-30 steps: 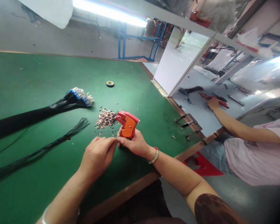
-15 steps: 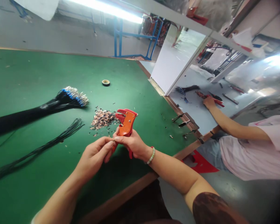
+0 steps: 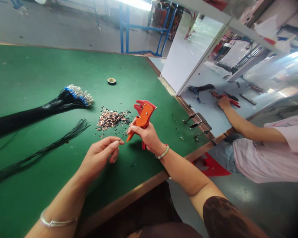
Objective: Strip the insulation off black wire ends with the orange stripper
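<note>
My right hand (image 3: 150,137) is wrapped round the handles of an orange and red wire stripper (image 3: 145,114), whose jaws point up and to the left. To its left, the fingertips of my left hand (image 3: 101,152) pinch a thin dark wire (image 3: 121,138); its short end sticks out toward the stripper's handle, apart from the jaws. Just beyond both hands lies a pile of copper and black wire clippings (image 3: 111,119) on the green table (image 3: 64,66). A bundle of loose black wires (image 3: 57,145) stretches along the table left of my left hand.
A thick black cable bundle (image 3: 34,114) ends in blue and silver terminals (image 3: 78,95) at left. Beyond the pile sits a roll of tape (image 3: 111,81). Metal clamps (image 3: 197,123) grip the right edge, by a white panel (image 3: 188,59). A co-worker's hand (image 3: 223,103) holds a red tool.
My hands have moved apart. The wire stripper has shifted right, away from the clippings, and the wire's end now shows at my left fingertips. The view has tilted slightly down.
</note>
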### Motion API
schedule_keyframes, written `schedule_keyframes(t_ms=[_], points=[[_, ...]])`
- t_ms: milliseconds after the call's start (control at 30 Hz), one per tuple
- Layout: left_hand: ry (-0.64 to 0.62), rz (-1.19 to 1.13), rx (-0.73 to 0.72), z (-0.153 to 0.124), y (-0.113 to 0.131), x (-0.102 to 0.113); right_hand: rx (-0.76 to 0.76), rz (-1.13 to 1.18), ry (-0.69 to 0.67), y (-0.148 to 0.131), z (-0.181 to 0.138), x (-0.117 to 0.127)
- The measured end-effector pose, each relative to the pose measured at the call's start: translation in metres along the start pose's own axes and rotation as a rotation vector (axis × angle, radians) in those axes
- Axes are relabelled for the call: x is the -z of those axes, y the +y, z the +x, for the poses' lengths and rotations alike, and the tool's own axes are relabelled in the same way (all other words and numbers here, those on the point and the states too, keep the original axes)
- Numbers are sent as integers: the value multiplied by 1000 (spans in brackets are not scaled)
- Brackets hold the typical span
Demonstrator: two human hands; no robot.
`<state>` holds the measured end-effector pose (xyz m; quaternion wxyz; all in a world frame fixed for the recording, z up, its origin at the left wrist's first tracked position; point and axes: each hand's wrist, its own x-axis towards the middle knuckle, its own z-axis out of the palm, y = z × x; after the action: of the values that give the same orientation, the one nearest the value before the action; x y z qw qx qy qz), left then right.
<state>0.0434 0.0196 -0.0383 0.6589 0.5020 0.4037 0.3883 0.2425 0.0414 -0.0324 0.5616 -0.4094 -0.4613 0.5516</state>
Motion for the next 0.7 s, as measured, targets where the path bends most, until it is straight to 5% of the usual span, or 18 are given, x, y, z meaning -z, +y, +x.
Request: schedule_keyframes(t_ms=[133, 300, 700], points=[[98, 23, -36, 3, 1, 2, 94, -138, 60, -2, 1, 5], [248, -21, -96, 6, 3, 5, 180, -331, -97, 4, -5, 3], [616, -263, -215, 21, 5, 22, -111, -113, -454, 2, 10, 15]])
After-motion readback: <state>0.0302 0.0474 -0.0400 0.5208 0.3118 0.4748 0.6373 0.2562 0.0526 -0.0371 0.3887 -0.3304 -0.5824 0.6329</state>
